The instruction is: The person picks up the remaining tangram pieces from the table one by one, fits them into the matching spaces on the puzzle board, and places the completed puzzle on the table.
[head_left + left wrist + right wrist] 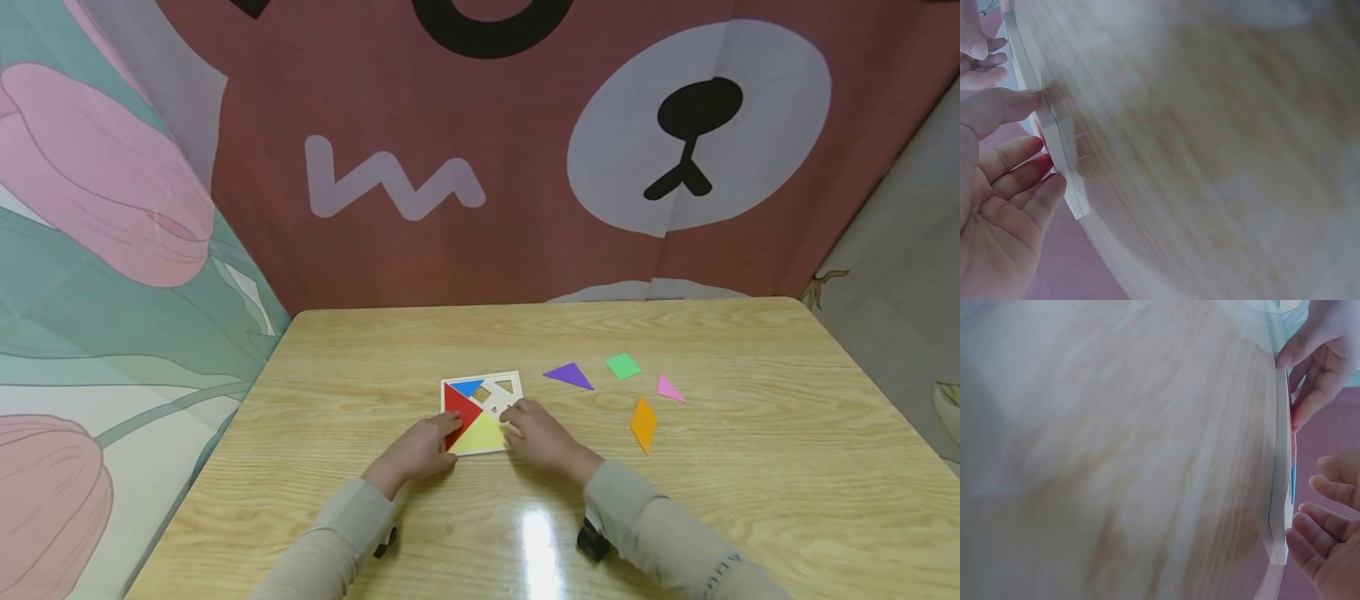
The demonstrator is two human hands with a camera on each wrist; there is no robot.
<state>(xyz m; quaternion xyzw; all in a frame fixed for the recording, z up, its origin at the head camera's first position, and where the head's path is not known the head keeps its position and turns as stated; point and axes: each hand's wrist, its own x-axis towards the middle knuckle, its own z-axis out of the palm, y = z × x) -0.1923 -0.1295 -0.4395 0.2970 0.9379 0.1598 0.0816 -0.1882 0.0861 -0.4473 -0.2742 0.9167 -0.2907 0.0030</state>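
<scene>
A white tangram board point(517, 385) lies on the table with a red triangle point(459, 406), a yellow triangle point(480, 435) and a small blue triangle point(467, 387) in it. Its upper right part shows bare, with cut-out holes. My left hand point(420, 448) holds the board at the left near corner, thumb against the edge and fingers on the red triangle. In the left wrist view, the thumb of the left hand point(1004, 206) meets the board's side. Over the board's right side is my right hand point(543, 435), fingers loosely bent near the yellow triangle, gripping nothing visible.
To the right of the board lie a purple triangle point(572, 376), a green square point(623, 366), a pink triangle point(669, 388) and an orange parallelogram point(643, 426). The wooden table point(787, 467) ends at a brown printed cloth point(465, 258) behind.
</scene>
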